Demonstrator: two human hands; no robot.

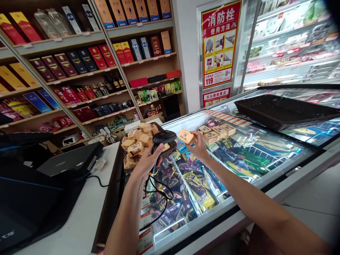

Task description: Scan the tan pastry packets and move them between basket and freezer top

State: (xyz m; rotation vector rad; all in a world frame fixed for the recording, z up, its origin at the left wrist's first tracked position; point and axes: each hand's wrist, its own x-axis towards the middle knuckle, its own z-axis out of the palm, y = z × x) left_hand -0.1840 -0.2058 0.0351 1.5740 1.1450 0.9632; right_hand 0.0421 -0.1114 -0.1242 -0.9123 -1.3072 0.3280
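Our forearms (125, 212) stretch forward; above the chest freezer (281, 182), our left hand (145, 164) grips a barcode scanner (164, 136) and, apart from it, our right hand (199, 147) pinches a barcoded pack (185, 136) by one end. We judge it light, crushable, best held by its edges.

- Scanner (164, 136) left of the raised packet (185, 136), both over the freezer (318, 167).
- Packet heap (136, 149) left of the scanner.
- Packet cluster (220, 131) and, farther right, tray (281, 110) on the freezer.
- Behind: shelves (154, 25) left, poster (221, 44) right.
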